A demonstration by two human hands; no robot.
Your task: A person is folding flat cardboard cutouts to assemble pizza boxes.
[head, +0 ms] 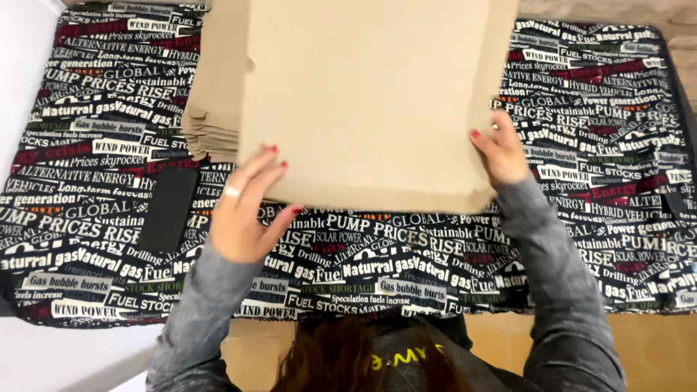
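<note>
Left hand (pixel 243 210) lies spread on the tan cardboard sheet (pixel 363 101); right hand (pixel 502 154) pinches its edge.

Table under black printed cloth (pixel 94 239), tan floor (pixel 653 348) below — white surface (pixel 22 65) left

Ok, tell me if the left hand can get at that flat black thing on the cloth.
Probably yes: the left hand rests on the cardboard sheet, and the flat black thing lies uncovered beside it.
</note>
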